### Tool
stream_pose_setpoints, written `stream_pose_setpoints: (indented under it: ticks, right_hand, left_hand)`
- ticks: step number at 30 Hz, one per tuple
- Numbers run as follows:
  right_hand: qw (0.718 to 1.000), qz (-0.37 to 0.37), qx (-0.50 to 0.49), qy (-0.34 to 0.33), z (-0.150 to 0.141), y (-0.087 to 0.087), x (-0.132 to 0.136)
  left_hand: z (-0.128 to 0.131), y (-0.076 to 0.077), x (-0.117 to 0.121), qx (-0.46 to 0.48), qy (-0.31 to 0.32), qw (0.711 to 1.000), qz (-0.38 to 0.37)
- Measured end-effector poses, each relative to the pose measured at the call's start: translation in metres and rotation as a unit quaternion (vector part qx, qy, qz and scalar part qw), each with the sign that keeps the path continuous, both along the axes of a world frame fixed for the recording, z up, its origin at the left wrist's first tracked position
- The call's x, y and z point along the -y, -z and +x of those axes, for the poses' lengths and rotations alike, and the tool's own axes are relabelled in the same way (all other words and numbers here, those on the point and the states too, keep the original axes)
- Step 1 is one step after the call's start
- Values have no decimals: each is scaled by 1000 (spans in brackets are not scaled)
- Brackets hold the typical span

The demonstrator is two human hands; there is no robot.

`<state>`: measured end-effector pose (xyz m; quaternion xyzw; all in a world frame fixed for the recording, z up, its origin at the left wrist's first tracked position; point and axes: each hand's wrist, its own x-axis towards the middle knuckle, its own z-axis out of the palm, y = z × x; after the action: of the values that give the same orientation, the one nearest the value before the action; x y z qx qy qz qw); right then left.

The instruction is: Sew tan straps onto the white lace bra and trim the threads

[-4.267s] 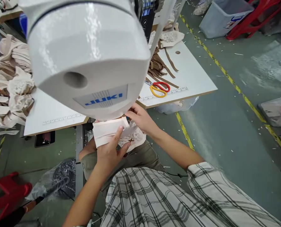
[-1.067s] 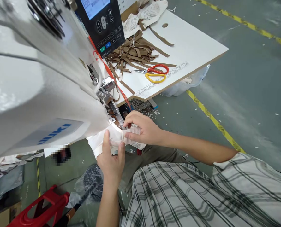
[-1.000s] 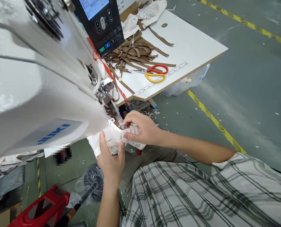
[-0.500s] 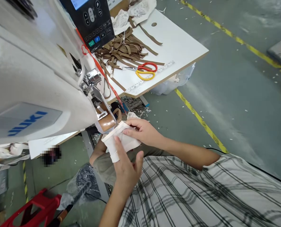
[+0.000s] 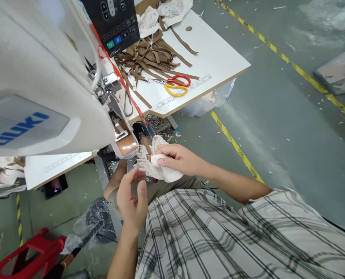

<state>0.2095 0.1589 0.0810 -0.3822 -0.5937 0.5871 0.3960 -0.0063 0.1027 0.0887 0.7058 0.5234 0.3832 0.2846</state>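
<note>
My right hand [image 5: 180, 158] pinches a white lace garment piece [image 5: 169, 174] between thumb and fingers, just off the end of the sewing machine's arm. A brown strap [image 5: 146, 145] meets the white band close to my fingertips. The garment's full shape is bunched and cannot be made out. To the lower left, my left hand [image 5: 133, 199] hangs apart from the cloth, thumb and fingers spread with nothing in them. The sewing machine's rounded arm end [image 5: 127, 145] sits above it, under the presser parts.
Red-and-yellow scissors [image 5: 176, 84] lie beside a heap of brown straps [image 5: 149, 56] on the white tabletop [image 5: 219, 58]. The sewing machine head [image 5: 44, 77] and its control panel [image 5: 114, 23] take up the upper left. A red plastic frame [image 5: 30, 254] stands at lower left.
The garment has come away from the machine's arm end, turning so that its lace and brown strap show. My left hand has let go of it and moved left and down.
</note>
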Motion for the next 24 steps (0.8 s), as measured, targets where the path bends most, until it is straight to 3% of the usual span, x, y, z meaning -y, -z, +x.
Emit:
stream_pose_setpoints:
  ticks: [2,6,8,12,18,24]
  right_hand:
    - [999,28,28,-19,1,-2,-2]
    - [991,82,89,-55,3,-6,-3]
    - [982,118,126,-70,5,-9,-2]
    - [955,217,191,-68,7,-11,2]
    - [854,444,267,45,5,-3,11]
    - [836,502,203,94,1,0,16]
  left_hand:
    - [-1,-8,-9,16,31,999,-7]
    - [3,-22,-26,-28,161,986,-18]
    - [4,-25,-33,-51,195,979,-11]
    - [0,-20,-41,-113,185,975,45]
    - [-3,-2,-35,-160,165,920,317]
    - [-1,3,-29,-152,142,899,385]
